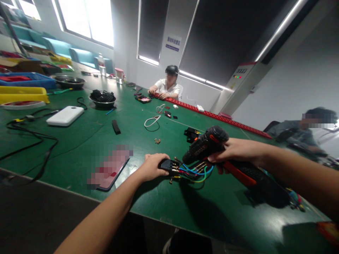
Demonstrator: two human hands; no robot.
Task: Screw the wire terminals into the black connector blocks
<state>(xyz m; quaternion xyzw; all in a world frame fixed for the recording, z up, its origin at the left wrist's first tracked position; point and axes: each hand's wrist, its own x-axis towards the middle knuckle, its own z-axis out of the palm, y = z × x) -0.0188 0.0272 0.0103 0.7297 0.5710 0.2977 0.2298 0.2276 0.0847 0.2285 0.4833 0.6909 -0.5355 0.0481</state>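
Note:
My left hand [153, 166] is closed around one end of a black terminal block [171, 167] that lies on the green table. Brass screws stick out of the block, and blue, red, green and yellow wires [197, 173] run from it to the right. In my right hand [227, 153] is a black and orange cordless drill [209, 143], its nose pointing down and left over the wires. The drill's tip and any bit are hard to make out. A small pile of brass screws [157, 141] rests just beyond my left hand.
A phone [111, 169] lies left of my forearm. Farther off are a white power bank [65, 115], a metal bowl [102, 102] of black parts, a white cable [152, 121] and another black block [191, 134]. Red perforated strips [212, 116] edge the far side, where a person [169, 84] sits.

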